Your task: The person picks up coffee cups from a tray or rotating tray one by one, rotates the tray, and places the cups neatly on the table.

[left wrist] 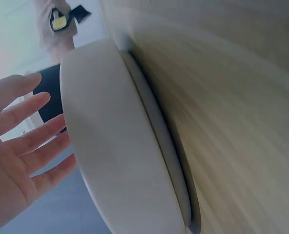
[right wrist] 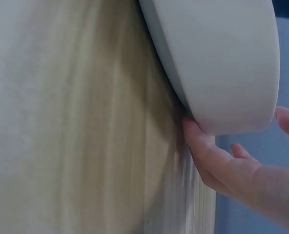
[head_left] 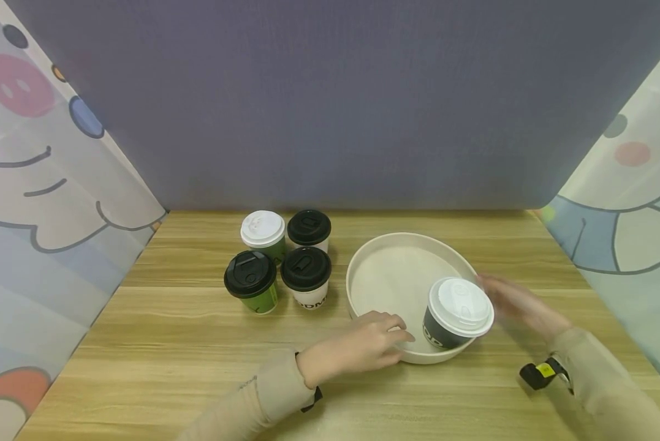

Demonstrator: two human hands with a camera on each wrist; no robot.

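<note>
A round cream tray point(head_left: 401, 241) stands on the wooden table, with a dark paper coffee cup point(head_left: 445, 332) under a white lid near its right front side. My left hand point(head_left: 365, 344) is at the near rim. In the left wrist view its fingers are spread and loosely bent beside the tray wall point(left wrist: 115, 136). At the tray's right side is my right hand point(head_left: 519, 306), blurred and partly behind the cup. In the right wrist view its extended fingers point(right wrist: 217, 158) touch the lower edge of the tray, while the thumb is up at the rim.
Left of the tray stand several lidded coffee cups: a green one with a white lid point(head_left: 263, 228), a green one with a black lid point(head_left: 260, 300), and white ones with black lids point(head_left: 309, 228). A grey panel point(head_left: 352, 110) rises behind the table; patterned curtains flank it.
</note>
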